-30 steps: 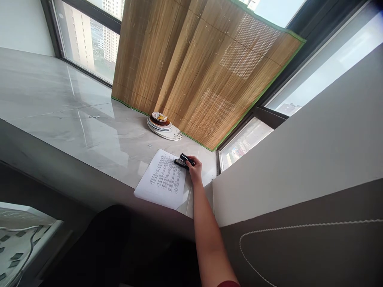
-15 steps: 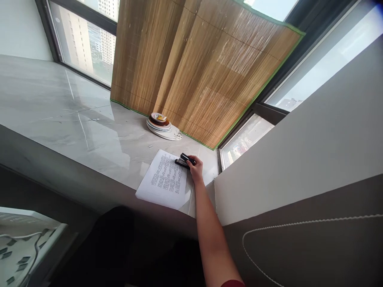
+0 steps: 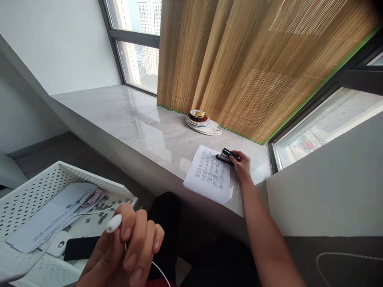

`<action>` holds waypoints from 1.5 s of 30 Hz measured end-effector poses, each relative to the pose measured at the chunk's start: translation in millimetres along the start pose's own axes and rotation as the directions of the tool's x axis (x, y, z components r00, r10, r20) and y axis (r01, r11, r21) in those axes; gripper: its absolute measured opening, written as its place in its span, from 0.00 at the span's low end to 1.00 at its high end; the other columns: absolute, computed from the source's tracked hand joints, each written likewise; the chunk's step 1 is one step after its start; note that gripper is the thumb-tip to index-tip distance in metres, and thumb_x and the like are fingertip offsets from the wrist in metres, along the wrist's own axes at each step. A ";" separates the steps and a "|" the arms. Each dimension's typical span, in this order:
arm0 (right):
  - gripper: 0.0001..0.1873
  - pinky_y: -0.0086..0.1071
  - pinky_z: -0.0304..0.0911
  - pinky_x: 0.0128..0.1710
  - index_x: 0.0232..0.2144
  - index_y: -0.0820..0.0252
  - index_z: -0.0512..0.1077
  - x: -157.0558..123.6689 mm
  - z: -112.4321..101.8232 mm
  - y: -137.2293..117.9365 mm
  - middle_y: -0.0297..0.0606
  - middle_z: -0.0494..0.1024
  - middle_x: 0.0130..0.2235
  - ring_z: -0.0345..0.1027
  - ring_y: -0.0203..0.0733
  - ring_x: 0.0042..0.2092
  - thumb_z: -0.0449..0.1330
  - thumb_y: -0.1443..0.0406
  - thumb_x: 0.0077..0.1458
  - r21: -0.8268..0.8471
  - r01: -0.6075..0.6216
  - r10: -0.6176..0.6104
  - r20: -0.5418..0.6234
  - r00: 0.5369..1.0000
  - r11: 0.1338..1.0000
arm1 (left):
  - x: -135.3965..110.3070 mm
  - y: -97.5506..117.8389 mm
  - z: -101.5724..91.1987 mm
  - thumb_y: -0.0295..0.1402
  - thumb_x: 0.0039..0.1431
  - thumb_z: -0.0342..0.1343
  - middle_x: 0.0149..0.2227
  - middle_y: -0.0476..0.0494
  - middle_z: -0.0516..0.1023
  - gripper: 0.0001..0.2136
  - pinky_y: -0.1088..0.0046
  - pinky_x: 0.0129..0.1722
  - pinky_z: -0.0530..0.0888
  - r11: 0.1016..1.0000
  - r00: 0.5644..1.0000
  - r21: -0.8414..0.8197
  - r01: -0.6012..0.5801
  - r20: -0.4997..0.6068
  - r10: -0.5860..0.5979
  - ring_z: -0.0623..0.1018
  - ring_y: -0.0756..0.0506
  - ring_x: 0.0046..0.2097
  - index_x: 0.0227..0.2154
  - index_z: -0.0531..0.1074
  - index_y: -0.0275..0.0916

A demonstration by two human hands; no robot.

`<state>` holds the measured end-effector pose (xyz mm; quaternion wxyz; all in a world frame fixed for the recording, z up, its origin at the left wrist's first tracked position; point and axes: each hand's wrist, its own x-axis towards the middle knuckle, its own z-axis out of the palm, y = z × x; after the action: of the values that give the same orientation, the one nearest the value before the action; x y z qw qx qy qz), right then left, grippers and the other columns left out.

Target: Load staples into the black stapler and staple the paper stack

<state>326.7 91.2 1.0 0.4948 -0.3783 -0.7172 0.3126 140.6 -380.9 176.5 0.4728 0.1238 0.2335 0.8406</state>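
Note:
My right hand (image 3: 243, 165) reaches out over the marble sill and grips a black stapler (image 3: 228, 156) whose jaws sit on the top right corner of a stack of printed sheets (image 3: 209, 173). Low in the view, my left hand (image 3: 128, 249) is raised close to the camera, its fingers closed around a white cable with a rounded white plug (image 3: 113, 223) sticking out at the top. The cable trails down past the bottom edge of the picture.
A stack of plates with a small bowl (image 3: 201, 119) stands at the foot of a bamboo blind (image 3: 254, 59). A white perforated tray (image 3: 38, 187) at lower left holds papers, a dark phone (image 3: 79, 247) and small scraps. A grey wall (image 3: 329, 187) rises on the right.
The view has swung left and down, bringing the white tray into sight. My left hand has come up holding the white cable. My right hand stays on the stapler at the paper's corner.

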 end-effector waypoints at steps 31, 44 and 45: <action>0.16 0.41 0.68 0.44 0.41 0.55 0.81 -0.4 2.4 -2.5 0.40 0.83 0.42 0.76 0.50 0.44 0.68 0.57 0.50 -0.005 -0.001 0.001 0.011 1.000 1.000 | 10.8 -5.0 18.6 0.29 0.67 0.59 0.22 0.56 0.54 0.10 0.76 0.31 0.71 0.998 0.998 -0.006 0.059 0.034 -0.059 0.50 0.55 0.21 0.30 0.65 0.39; 0.17 0.41 0.69 0.43 0.42 0.55 0.81 0.1 2.6 1.7 0.40 0.83 0.42 0.76 0.51 0.43 0.68 0.57 0.49 0.012 -0.014 0.014 0.007 1.000 1.000 | 13.0 -11.1 11.6 0.34 0.68 0.59 0.23 0.56 0.54 0.11 0.77 0.32 0.68 0.996 0.995 0.056 0.074 0.057 -0.077 0.53 0.56 0.21 0.31 0.64 0.39; 0.17 0.41 0.69 0.43 0.42 0.55 0.81 0.1 2.6 1.4 0.40 0.83 0.42 0.76 0.51 0.43 0.68 0.57 0.49 0.011 -0.014 0.014 0.008 1.000 1.000 | 13.6 -11.6 11.1 0.34 0.68 0.59 0.22 0.56 0.53 0.11 0.77 0.31 0.67 0.995 0.995 0.057 0.078 0.058 -0.081 0.53 0.56 0.20 0.31 0.64 0.39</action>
<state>324.6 91.8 -0.9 0.4920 -0.3791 -0.7147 0.3215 146.8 -361.1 179.9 0.5092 0.1527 0.2466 0.8103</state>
